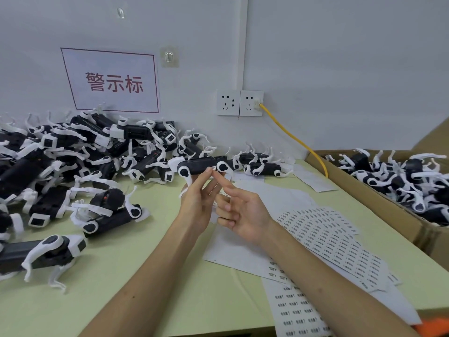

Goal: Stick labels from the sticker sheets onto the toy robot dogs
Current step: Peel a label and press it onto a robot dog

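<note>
My left hand holds a black and white toy robot dog up above the table, fingers curled round its underside. A small white label sits on the dog's black body near its right end. My right hand is beside it, index finger stretched out with its tip touching the dog just below the label, the other fingers curled. Sticker sheets printed with rows of small labels lie on the table under my right forearm, and another sheet lies at the front edge.
A big heap of toy dogs covers the left of the green table. A cardboard box on the right holds more dogs. A yellow cable runs from the wall socket down behind the box.
</note>
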The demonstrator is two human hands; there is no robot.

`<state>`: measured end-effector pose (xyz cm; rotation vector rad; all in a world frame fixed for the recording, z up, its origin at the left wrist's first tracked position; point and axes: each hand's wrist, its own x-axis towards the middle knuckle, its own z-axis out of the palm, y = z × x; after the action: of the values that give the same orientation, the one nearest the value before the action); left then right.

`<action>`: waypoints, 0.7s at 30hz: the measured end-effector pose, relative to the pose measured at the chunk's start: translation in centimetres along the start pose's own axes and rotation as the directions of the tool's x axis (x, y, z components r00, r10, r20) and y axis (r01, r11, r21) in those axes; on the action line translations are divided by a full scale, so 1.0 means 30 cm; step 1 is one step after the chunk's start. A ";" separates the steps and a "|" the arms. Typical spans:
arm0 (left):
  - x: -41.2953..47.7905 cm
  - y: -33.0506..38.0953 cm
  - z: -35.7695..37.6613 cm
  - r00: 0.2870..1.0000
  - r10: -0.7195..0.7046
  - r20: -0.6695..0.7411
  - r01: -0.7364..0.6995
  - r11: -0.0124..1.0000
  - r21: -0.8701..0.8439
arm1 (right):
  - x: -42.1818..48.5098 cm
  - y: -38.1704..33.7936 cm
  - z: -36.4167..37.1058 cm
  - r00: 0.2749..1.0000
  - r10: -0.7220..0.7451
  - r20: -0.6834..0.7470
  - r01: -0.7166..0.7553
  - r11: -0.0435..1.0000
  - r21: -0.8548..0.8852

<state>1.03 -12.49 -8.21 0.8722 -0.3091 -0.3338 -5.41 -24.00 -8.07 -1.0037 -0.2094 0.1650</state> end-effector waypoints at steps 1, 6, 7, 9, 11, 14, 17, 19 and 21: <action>-0.001 0.001 0.001 1.000 -0.001 -0.010 0.001 1.000 0.000 | 0.000 0.001 0.001 1.000 -0.002 -0.003 0.002 1.000 0.009; 0.000 0.000 0.005 0.998 -0.005 -0.066 0.006 1.000 0.012 | -0.001 0.002 -0.003 1.000 0.002 -0.003 -0.002 1.000 0.015; 0.001 -0.001 0.005 0.996 0.005 -0.086 -0.004 1.000 0.010 | 0.000 0.003 -0.004 1.000 0.005 -0.005 -0.005 1.000 0.009; 0.000 -0.001 0.007 0.991 0.029 -0.132 -0.029 1.000 0.003 | 0.001 0.003 -0.005 1.000 0.012 -0.007 -0.012 1.000 -0.001; 0.000 -0.005 0.008 0.985 0.043 -0.168 -0.041 0.999 0.013 | 0.001 0.003 -0.005 1.000 0.016 -0.005 -0.016 1.000 -0.006; -0.002 -0.009 0.009 0.973 0.059 -0.222 -0.053 0.998 0.033 | 0.001 0.004 -0.004 1.000 0.020 -0.005 -0.020 1.000 -0.013; -0.004 -0.011 0.015 0.958 0.079 -0.275 -0.072 0.997 0.038 | 0.002 0.005 -0.003 1.000 0.023 -0.015 -0.024 0.999 -0.023; -0.004 -0.011 0.018 0.948 0.100 -0.301 -0.092 0.995 0.041 | 0.002 0.004 -0.002 1.000 0.026 -0.016 -0.027 0.999 -0.028; -0.003 -0.010 0.019 0.937 0.114 -0.331 -0.107 0.993 0.040 | 0.003 0.006 -0.001 1.000 0.025 -0.014 -0.025 0.999 -0.035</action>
<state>0.67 -13.04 -8.12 0.9116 -0.0470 -0.0743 -5.33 -23.91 -8.24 -1.0425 -0.1885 0.1779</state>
